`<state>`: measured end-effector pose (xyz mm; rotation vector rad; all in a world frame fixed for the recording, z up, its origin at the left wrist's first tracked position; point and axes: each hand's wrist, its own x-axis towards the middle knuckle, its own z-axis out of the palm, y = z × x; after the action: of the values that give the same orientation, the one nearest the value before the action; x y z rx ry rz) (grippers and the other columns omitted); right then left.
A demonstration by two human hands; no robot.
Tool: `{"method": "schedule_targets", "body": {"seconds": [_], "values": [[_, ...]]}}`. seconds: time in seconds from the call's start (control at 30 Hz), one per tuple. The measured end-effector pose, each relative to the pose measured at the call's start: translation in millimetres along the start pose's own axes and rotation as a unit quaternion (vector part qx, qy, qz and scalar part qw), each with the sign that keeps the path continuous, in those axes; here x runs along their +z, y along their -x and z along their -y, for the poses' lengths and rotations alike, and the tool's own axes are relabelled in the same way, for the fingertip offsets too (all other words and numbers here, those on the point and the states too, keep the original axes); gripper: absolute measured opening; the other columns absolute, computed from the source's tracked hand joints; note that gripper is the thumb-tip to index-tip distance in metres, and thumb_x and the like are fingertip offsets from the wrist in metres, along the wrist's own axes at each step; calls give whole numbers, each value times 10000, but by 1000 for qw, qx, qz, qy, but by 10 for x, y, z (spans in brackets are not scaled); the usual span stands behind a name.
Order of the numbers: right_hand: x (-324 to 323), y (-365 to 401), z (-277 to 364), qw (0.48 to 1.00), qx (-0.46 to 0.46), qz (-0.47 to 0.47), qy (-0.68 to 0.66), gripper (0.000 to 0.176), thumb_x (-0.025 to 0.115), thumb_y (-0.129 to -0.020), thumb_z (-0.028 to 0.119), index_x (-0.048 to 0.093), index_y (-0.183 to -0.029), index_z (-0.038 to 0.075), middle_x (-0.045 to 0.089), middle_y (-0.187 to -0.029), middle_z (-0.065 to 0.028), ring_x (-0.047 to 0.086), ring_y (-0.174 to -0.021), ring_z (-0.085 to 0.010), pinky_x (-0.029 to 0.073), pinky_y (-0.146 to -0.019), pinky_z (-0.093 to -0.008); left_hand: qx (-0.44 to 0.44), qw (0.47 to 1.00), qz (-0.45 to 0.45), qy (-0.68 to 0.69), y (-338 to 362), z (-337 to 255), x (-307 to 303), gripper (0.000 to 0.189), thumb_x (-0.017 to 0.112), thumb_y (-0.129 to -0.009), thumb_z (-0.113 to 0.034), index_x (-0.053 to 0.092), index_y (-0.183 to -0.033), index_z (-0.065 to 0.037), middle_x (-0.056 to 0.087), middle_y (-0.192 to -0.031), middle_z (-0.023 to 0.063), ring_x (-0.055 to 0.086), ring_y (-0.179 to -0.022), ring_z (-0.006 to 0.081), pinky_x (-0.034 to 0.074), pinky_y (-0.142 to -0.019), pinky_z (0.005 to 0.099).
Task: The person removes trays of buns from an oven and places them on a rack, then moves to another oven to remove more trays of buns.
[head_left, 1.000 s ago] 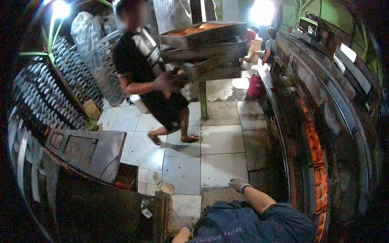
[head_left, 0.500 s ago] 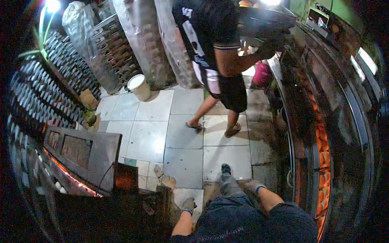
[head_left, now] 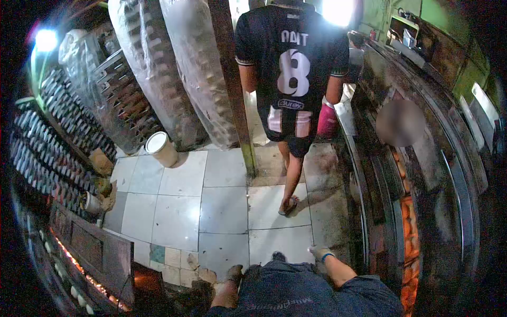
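My right hand (head_left: 320, 254), in a pale glove with a blue band at the wrist, hangs beside my right thigh over the tiled floor (head_left: 224, 211). Its fingers look loosely apart, and nothing shows in them. My left hand (head_left: 234, 273), in a darker glove, hangs low on the other side, near a dark wooden edge. Shadow hides how its fingers are held. Neither hand appears to touch anything. Ahead of me a person (head_left: 296, 68) in a dark jersey with the number 8 walks with their back to me; their hands are hidden.
A white bucket (head_left: 161, 150) stands by plastic-covered racks (head_left: 195, 68). A wooden post (head_left: 240, 100) rises beside the person, near a pink container (head_left: 328, 121). On my right, a long dark oven-like structure has a glowing orange slot (head_left: 409, 227). Another glowing slot lies left, below a wooden panel (head_left: 105, 245).
The person has turned their back to me, and the tray they carried is out of sight. My view has shifted, bringing the wooden post in. My hands still hang at my sides.
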<state>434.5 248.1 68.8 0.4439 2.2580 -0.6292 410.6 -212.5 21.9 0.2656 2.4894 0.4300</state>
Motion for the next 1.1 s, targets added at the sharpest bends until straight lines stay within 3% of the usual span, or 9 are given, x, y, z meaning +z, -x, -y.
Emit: {"method": "schedule_targets", "body": {"seconds": [0.4, 0.57, 0.63, 0.7, 0.77, 0.9, 1.0, 1.07, 1.1], "values": [[-1375, -1298, 2237, 990, -117, -30, -66, 556, 428, -819, 410, 500, -1270, 93, 484, -1317, -169, 452, -1223, -330, 360, -1014, -398, -82, 992, 89, 28, -1310, 457, -322, 349, 588, -814, -188, 594, -1164, -179, 570, -1215, 131, 535, -1134, 294, 426, -945, 421], [-1619, -1863, 2345, 997, -71, -11, 8, 472, 457, -853, 373, 543, -1230, 103, 535, -1267, -146, 505, -1165, -311, 388, -981, -370, -135, 976, 124, 118, -1716, 678, -861, 339, 559, -835, -168, 575, -1173, -152, 584, -1166, 157, 553, -1097, 302, 440, -913, 436], [-1422, -2392, 1966, 996, -51, -12, -78, 508, 485, -818, 421, 574, -1187, 83, 510, -1285, -172, 494, -1175, -337, 379, -988, -421, -145, 972, 79, 169, -1881, 772, -1118, 336, 549, -840, -154, 569, -1175, -139, 595, -1131, 172, 565, -1073, 304, 450, -892, 443], [-1544, -2999, 1575, 928, -260, 50, 261, 410, 420, -896, 298, 525, -1246, 112, 530, -1272, -145, 489, -1187, -294, 394, -972, -382, -144, 961, -7, 234, -1999, 608, -1831, 333, 539, -844, -140, 562, -1176, -126, 607, -1097, 187, 578, -1048, 306, 461, -872, 449], [-1998, -2513, 2337, 946, -109, 140, 271, 426, 436, -897, 328, 515, -1258, 117, 536, -1264, -140, 467, -1206, -306, 390, -979, -387, -134, 943, -114, 282, -2284, 555, -2421, 331, 529, -848, -127, 555, -1177, -113, 618, -1063, 201, 591, -1024, 307, 471, -851, 455], [-2166, -2913, 2900, 945, -146, 69, 283, 384, 444, -876, 364, 601, -1135, 129, 599, -1144, -139, 552, -1097, -296, 436, -921, -408, -149, 952, -156, 215, -3682, 963, -2901, 320, 551, -829, -328, 619, -1029, -87, 657, -932, 151, 626, -803, 240, 495, -665, 418], [-2220, -3382, 3226, 952, -161, 3, 261, 374, 447, -864, 381, 658, -1048, 133, 642, -1062, -139, 610, -1023, -287, 468, -877, -420, -134, 814, -138, 549, -4109, 1131, -3669, 285, 517, -843, -277, 614, -1042, -97, 653, -964, 161, 635, -864, 306, 499, -720, 409], [-2276, -3815, 3680, 948, -173, 0, 268, 364, 443, -868, 368, 658, -1035, 127, 643, -1057, -140, 610, -1021, -284, 471, -868, -416, -121, 955, -130, 238, -4380, 1417, -3920, 285, 493, -859, -258, 609, -1062, -96, 650, -1015, 134, 617, -920, 349, 488, -789, 396], [-2307, -4060, 3921, 944, -180, 4, 276, 359, 441, -870, 361, 659, -1028, 123, 643, -1055, -140, 611, -1020, -282, 472, -863, -414, -131, 953, -128, 241, -4456, 1582, -3997, 285, 493, -859, -258, 609, -1062, -96, 650, -1015, 134, 617, -920, 349, 488, -789, 396]]}}
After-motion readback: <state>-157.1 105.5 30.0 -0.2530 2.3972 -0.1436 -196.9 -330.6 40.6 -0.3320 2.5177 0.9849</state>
